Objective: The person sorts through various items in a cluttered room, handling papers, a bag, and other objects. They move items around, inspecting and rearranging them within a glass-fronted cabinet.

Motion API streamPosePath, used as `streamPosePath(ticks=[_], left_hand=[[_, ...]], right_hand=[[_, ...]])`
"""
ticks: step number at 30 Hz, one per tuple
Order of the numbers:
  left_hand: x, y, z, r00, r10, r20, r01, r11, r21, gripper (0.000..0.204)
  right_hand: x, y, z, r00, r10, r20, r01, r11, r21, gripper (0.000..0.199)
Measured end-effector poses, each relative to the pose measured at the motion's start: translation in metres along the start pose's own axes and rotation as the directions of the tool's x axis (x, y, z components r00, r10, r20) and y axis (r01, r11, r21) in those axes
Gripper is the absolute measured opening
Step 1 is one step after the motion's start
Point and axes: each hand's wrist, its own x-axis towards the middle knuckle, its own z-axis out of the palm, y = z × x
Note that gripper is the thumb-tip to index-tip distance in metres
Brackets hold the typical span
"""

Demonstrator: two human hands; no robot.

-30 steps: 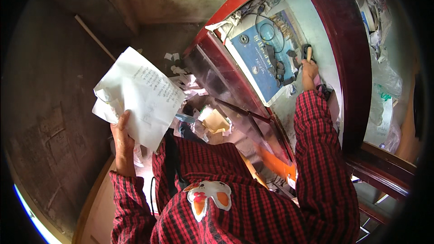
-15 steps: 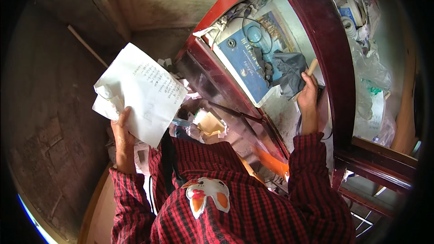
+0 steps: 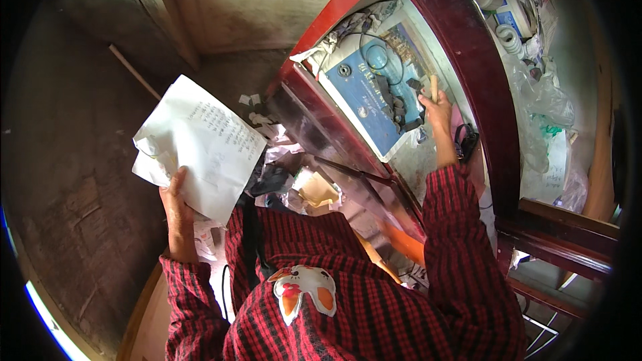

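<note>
My left hand (image 3: 175,204) is closed on the edge of a white sheet of paper (image 3: 217,153) with handwriting on it. A crumpled white piece of paper (image 3: 155,157) is gripped along with it. Inside the red cabinet, my right hand (image 3: 439,117) has its fingers closed round a short wooden stick (image 3: 434,86), whose top end juts up. Beside those fingers, small dark scraps (image 3: 399,110) lie on a blue flat box or book (image 3: 364,97). A thin black cable loop (image 3: 381,53) rests on it too. Black coiled straps (image 3: 465,140) sit just right of my right wrist.
The cabinet's dark red frame (image 3: 478,60) divides two compartments. The right one holds clear plastic bags (image 3: 535,93) and a spiral bulb (image 3: 509,38). Below the cabinet door lie a yellowish box (image 3: 317,189), crumpled papers and a black crumpled thing (image 3: 273,180). A thin rod (image 3: 134,70) leans at the left wall.
The black crumpled sheet has left my right hand, and a similar black thing now lies in the floor pile. That hand has moved up and slightly left, still with the stick.
</note>
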Motion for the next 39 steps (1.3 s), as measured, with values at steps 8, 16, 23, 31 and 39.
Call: streamPosePath(ticks=[8,16,23,31,39], left_hand=[[-0.005,0.006,0.003,0.999,0.045,0.023,-0.045,0.999,0.008,0.056],[-0.003,0.003,0.000,1.000,0.007,0.022,-0.007,1.000,-0.016,0.055],[-0.009,0.011,0.012,0.998,0.056,0.040,-0.055,0.998,-0.030,0.056],[-0.003,0.004,0.004,0.998,0.054,0.040,-0.052,0.997,-0.055,0.053],[-0.004,0.011,0.005,0.999,0.054,-0.002,-0.054,0.996,-0.072,0.051]], right_hand=[[0.024,0.025,0.006,0.931,0.284,0.232,-0.338,0.909,0.244,0.013],[-0.026,-0.037,0.043,0.955,-0.035,0.293,0.038,0.999,-0.004,0.040],[-0.040,-0.043,0.042,0.951,0.148,0.273,-0.244,0.901,0.359,0.031],[-0.098,-0.051,0.001,0.828,-0.029,0.560,-0.366,0.730,0.577,0.019],[-0.154,-0.043,0.056,0.681,-0.073,0.728,-0.077,0.982,0.170,0.018]])
